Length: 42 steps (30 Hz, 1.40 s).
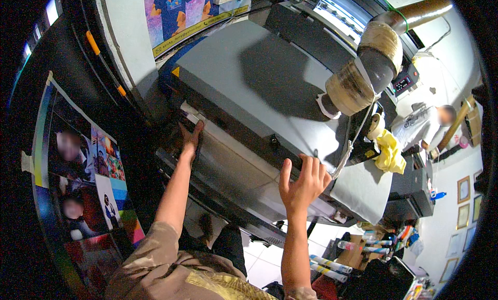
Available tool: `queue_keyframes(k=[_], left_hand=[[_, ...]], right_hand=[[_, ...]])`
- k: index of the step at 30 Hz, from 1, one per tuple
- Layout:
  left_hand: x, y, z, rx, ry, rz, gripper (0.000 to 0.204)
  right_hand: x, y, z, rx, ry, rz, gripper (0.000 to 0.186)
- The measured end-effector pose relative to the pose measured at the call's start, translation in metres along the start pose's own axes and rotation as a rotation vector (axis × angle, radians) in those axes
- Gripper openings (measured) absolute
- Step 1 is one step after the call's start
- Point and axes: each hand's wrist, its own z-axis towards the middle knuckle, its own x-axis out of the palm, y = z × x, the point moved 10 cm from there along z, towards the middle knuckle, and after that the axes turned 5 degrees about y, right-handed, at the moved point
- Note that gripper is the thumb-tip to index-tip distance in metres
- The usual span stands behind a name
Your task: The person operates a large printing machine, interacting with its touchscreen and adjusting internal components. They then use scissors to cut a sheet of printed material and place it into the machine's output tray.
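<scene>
A large machine with a grey hood (280, 66) stands across the middle of the head view, its dark front edge toward me. My left hand (190, 139) is at the left end of that front, thumb and forefinger apart, next to a pale strip (193, 112). Its other fingers are partly hidden. Below the hood a translucent, shiny sheet or panel (233, 154) runs between my hands; I cannot tell which it is. My right hand (303, 183) is open at the right part of the hood's front edge, fingertips on or just above it, thumb spread.
A brown taped duct (350, 87) rises from the hood. A yellow cloth (390, 152) hangs at its right. Beyond it a person in a white shirt (417, 123) is by other equipment. Printed pictures (78, 186) line the left side. Rolls (332, 266) and boxes lie lower right.
</scene>
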Motion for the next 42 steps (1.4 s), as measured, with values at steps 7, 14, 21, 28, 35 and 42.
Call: queue_keyframes(k=[7,14,21,28,35,42], left_hand=[[-0.001,-0.003,0.01,0.151,-0.054,0.081,0.137],[0.0,0.038,0.02,0.077,-0.056,0.109,0.127],[0.007,0.045,0.026,0.19,-0.049,-0.042,0.114],[0.002,0.056,0.033,0.325,-0.017,-0.056,0.099],[-0.002,0.069,0.029,0.192,0.173,-0.175,0.095],[0.003,0.061,0.046,0.121,0.177,-0.13,0.092]], right_hand=[[0.003,0.0,0.0,0.021,0.016,-0.012,0.03],[0.002,0.0,0.001,0.016,-0.005,-0.01,0.029],[0.002,-0.005,0.002,0.011,0.009,-0.011,0.028],[-0.002,-0.006,0.003,0.022,-0.037,-0.014,0.028],[-0.007,-0.012,0.002,0.021,-0.042,0.04,0.032],[-0.016,-0.013,0.0,0.02,-0.092,0.058,0.032]])
